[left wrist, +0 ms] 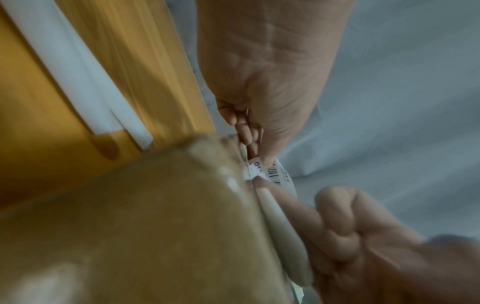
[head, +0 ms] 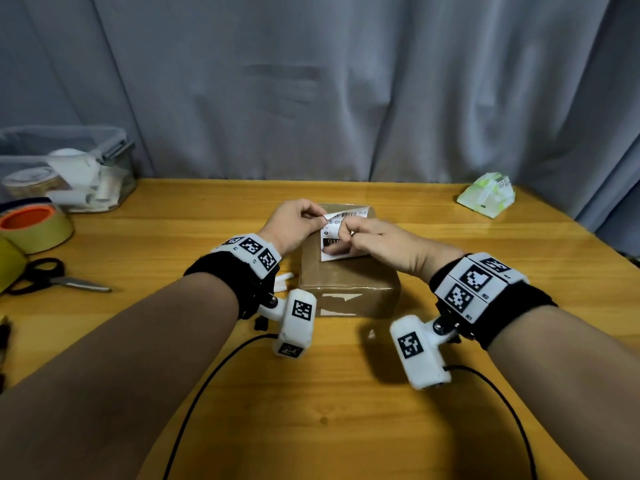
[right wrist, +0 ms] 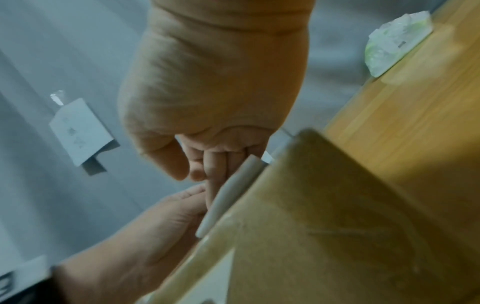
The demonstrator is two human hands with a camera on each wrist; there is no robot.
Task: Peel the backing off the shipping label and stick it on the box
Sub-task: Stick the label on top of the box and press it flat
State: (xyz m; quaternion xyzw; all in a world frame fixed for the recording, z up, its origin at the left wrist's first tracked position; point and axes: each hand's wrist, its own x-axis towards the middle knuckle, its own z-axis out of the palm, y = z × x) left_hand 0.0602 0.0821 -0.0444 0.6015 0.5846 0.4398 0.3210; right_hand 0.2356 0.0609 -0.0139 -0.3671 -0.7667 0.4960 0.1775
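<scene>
I am looking down at a wooden table (head: 346, 393) where a small brown cardboard box (head: 348, 282) sits in front of me, with a grey curtain (head: 311, 81) hanging behind it. Both my hands meet above the far half of the box top, holding a white shipping label (head: 341, 225) printed with a barcode and black numbers. My left hand (head: 294, 223) pinches the label's upper left corner between thumb and fingertips, the other fingers curled in. My right hand (head: 384, 244) pinches the label near its middle, thumb on top and fingers curled underneath; the wrist views are blurred, so I cannot tell whether the backing has begun to separate. The label curves up off the box at its far edge, its lower edge close to the cardboard. White paper strips (head: 282, 282) lie on the table just left of the box. Farther left are scissors (head: 59, 278), rolls of tape (head: 36, 226) and a clear plastic bin (head: 69, 168). A crumpled green and white packet (head: 486, 197) rests at the far right.
</scene>
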